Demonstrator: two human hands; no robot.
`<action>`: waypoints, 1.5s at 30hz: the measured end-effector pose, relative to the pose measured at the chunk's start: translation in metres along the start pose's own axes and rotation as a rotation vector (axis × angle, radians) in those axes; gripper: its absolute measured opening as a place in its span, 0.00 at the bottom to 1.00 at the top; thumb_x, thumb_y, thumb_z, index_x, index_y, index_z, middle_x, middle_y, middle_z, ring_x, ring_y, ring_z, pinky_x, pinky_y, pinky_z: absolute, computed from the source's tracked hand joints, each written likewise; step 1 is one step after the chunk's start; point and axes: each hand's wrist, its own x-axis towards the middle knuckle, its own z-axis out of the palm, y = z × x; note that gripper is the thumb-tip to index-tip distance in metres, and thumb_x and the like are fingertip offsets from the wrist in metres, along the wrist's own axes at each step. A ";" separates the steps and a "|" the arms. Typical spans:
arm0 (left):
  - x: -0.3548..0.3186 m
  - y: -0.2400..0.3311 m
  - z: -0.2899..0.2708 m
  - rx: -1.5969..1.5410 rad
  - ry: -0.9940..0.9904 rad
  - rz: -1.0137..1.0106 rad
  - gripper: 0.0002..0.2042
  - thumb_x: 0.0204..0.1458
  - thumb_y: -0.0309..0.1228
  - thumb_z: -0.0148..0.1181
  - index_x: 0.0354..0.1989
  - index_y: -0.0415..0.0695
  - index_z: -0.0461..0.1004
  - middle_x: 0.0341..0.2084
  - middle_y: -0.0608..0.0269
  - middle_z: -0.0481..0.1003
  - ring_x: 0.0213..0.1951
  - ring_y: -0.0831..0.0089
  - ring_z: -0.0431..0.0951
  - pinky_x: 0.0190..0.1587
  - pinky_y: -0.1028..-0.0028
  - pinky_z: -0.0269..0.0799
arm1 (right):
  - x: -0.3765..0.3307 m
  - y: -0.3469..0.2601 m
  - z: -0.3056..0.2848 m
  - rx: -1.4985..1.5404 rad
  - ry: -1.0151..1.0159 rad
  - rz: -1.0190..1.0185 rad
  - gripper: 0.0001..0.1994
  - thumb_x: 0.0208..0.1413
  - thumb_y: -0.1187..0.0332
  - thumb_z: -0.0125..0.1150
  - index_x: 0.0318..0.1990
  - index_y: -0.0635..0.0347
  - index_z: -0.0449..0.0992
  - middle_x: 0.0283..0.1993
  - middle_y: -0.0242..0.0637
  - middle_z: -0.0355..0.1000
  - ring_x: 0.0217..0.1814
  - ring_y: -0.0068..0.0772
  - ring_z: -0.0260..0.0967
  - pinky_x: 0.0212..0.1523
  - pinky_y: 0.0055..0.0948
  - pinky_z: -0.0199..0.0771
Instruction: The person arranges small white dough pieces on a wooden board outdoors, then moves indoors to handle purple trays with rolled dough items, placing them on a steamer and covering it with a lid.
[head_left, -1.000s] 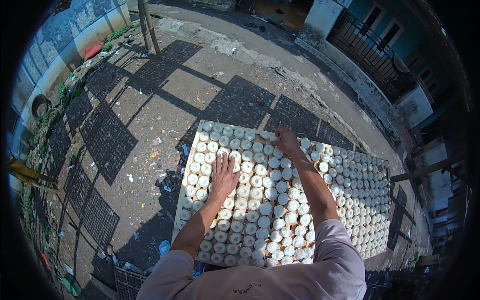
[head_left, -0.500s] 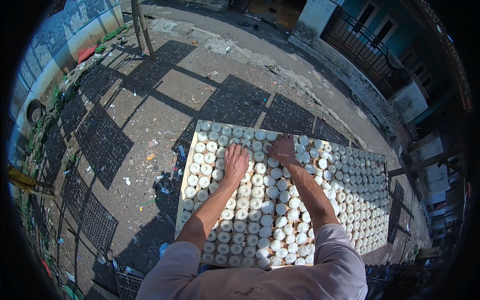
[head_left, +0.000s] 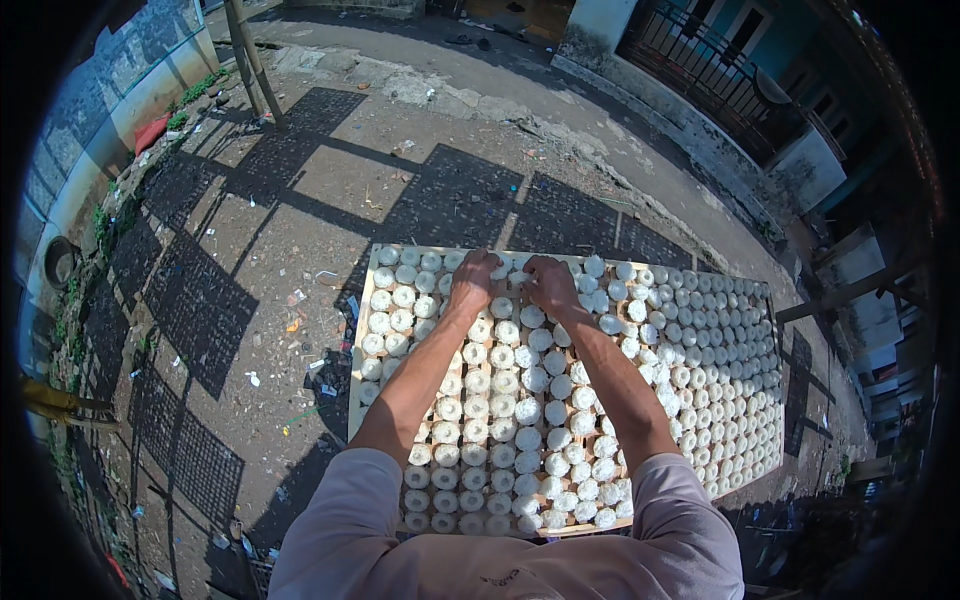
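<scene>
A wide slatted drying tray with a pale wooden frame [head_left: 362,345] lies in front of me, covered with rows of round white crackers [head_left: 478,380]. Many have a dimple in the middle; others, mostly in the middle columns, show a rough, domed face. At the tray's far edge my left hand [head_left: 474,282] is closed, fingers curled down at a cracker that they mostly hide. Close to its right, my right hand [head_left: 550,284] is also closed, its fingertips pinching at a cracker in the far rows. A small gap separates the hands.
Dirt ground with scattered litter [head_left: 253,379] lies to the left, crossed by grid-like shadows [head_left: 200,310]. Wooden poles [head_left: 252,65] stand at the far left. A wooden beam [head_left: 840,292] reaches toward the tray's right side. A black railing [head_left: 690,70] stands beyond.
Both hands have moved to the tray's far edge. My right hand has shifted slightly left, closer to the left one. The left fingers, flatter before, are now curled. The view has shifted slightly.
</scene>
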 end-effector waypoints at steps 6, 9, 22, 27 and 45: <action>-0.027 -0.015 0.010 -0.106 -0.096 0.022 0.18 0.45 0.17 0.55 0.46 0.45 0.80 0.46 0.53 0.75 0.52 0.52 0.73 0.52 0.60 0.73 | -0.020 -0.006 0.006 -0.116 -0.016 -0.189 0.09 0.47 0.71 0.63 0.38 0.60 0.77 0.41 0.42 0.73 0.49 0.48 0.70 0.51 0.44 0.68; -0.034 -0.019 -0.014 0.023 0.024 0.236 0.14 0.44 0.22 0.58 0.41 0.43 0.81 0.43 0.49 0.76 0.46 0.54 0.77 0.50 0.60 0.73 | -0.031 -0.013 -0.001 -0.252 0.069 -0.235 0.08 0.49 0.65 0.62 0.32 0.56 0.83 0.40 0.36 0.73 0.53 0.38 0.68 0.56 0.42 0.61; -0.051 -0.009 -0.029 0.174 -0.196 -0.142 0.23 0.39 0.42 0.74 0.38 0.37 0.77 0.44 0.45 0.76 0.49 0.52 0.73 0.56 0.57 0.64 | -0.026 -0.073 0.008 0.066 -0.292 0.325 0.15 0.52 0.59 0.65 0.43 0.58 0.77 0.46 0.44 0.73 0.51 0.46 0.70 0.57 0.44 0.64; -0.055 -0.009 -0.025 0.100 0.092 0.021 0.16 0.46 0.29 0.69 0.40 0.37 0.72 0.43 0.50 0.73 0.46 0.51 0.73 0.46 0.56 0.72 | -0.029 -0.057 0.007 0.162 -0.060 0.110 0.14 0.47 0.72 0.64 0.44 0.61 0.73 0.46 0.45 0.72 0.49 0.50 0.71 0.48 0.42 0.72; -0.078 -0.011 -0.017 0.038 -0.103 0.168 0.08 0.48 0.24 0.62 0.38 0.41 0.81 0.37 0.56 0.73 0.45 0.58 0.73 0.48 0.63 0.72 | -0.038 -0.058 0.029 -0.259 -0.093 -0.244 0.10 0.50 0.65 0.63 0.38 0.58 0.78 0.44 0.43 0.72 0.49 0.46 0.69 0.55 0.43 0.65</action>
